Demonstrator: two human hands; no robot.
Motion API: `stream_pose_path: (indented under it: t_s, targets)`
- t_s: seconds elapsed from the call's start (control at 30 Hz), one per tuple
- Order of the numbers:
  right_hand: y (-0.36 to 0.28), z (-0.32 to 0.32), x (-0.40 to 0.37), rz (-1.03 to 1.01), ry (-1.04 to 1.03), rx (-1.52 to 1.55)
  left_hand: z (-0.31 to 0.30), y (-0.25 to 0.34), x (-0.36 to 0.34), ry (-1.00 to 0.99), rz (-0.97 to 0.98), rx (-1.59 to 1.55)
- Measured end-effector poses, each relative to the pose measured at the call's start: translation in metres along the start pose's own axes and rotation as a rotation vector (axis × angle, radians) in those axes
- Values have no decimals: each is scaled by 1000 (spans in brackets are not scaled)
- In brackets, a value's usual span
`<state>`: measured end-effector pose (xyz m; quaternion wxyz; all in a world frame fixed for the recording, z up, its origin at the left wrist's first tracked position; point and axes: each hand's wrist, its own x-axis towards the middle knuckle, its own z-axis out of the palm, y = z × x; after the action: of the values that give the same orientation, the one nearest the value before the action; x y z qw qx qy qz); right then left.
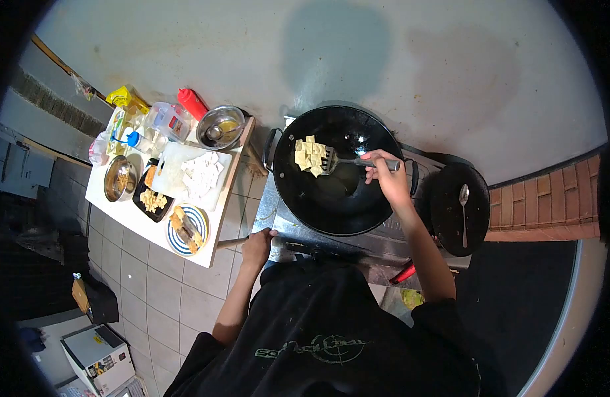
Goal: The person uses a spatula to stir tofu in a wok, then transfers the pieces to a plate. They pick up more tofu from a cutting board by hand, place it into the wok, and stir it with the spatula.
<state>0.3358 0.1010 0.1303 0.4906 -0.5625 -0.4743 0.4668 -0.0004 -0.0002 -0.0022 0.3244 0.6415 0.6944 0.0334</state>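
Note:
My right hand (pixel 384 173) is wrapped round the grey handle of a slotted spatula (pixel 350 161). The spatula's metal head reaches into a black wok (pixel 311 208), right at a cluster of pale yellow cubed food (pixel 309 156) on the wok's left inner side. Oil glistens at the bottom of the wok. Down by the front left edge of the stove (pixel 268 215), my left hand (pixel 257 246) is closed, its fingers curled at the edge; what lies in them is hidden.
On the left, a white table (pixel 209 261) carries a cutting board (pixel 166 182) with white pieces, a striped plate (pixel 198 246), a black tray (pixel 161 215), metal bowls (pixel 220 109) and a red bottle (pixel 192 102). Right of the wok, a spoon (pixel 464 215) lies on a dark pan (pixel 444 228).

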Motion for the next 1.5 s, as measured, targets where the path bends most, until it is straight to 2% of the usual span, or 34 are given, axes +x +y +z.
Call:
stream_pose_path:
  t_s: [0.03,0.27,0.33,0.47,0.57,0.7,0.97,1.03,1.13,1.5]
  targets:
    - [1,2,0,-2,1,1,-2,1,0,-53,-34,-8]
    - [-3,9,0,26,30,94,2,-3,2,-36,-19,29]
    - [-3,8,-1,32,29,88,1,-1,-1,35,13,24]
    - [7,6,-3,25,27,118,-5,6,-5,56,-2,20]
    - [7,8,-4,22,43,141,-6,7,-5,-37,-30,-16]
    - [4,8,-2,31,81,140,-1,2,-2,29,-7,9]
    - [3,11,0,0,65,183,-4,6,-5,70,23,4]
    - [4,11,0,-4,66,195,-4,4,-4,3,-6,-34]
    - [6,8,1,7,56,238,1,2,-3,58,8,19]
    - [9,-2,-3,77,0,313,-3,6,-5,55,-7,24]
